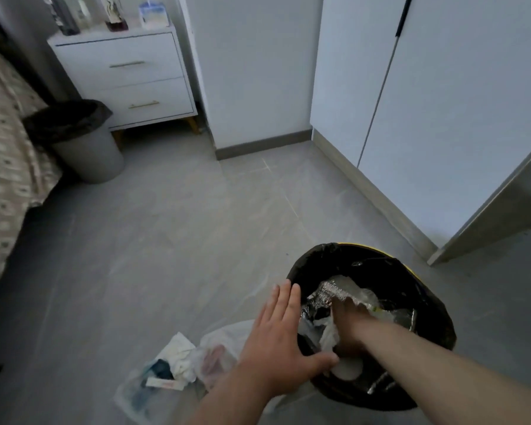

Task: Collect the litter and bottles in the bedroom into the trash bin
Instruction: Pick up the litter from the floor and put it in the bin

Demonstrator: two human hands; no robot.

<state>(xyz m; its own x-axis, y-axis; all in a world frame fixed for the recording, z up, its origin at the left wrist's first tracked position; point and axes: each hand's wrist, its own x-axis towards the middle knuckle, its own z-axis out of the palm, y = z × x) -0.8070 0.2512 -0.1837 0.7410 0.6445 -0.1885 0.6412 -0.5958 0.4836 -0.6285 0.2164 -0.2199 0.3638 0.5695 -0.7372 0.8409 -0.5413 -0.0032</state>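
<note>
A trash bin [423, 289] with a black liner and a yellow rim stands on the floor at the lower right. Inside it lie silver foil wrapping [334, 291], clear plastic and white paper. My right hand [348, 317] reaches down into the bin and rests among this litter; its fingers are partly buried, so its grip is hidden. My left hand [276, 342] lies flat on the bin's near-left rim, fingers spread, thumb inside the rim. A pile of litter [178, 369], clear plastic bags, white tissue and small packets, lies on the floor just left of the bin.
A second grey bin [86, 148] with a black liner stands by the bed [6, 167] at the left. Behind it is a white nightstand [126, 75] with bottles [74, 16] on top. White wardrobe doors [442, 118] line the right side.
</note>
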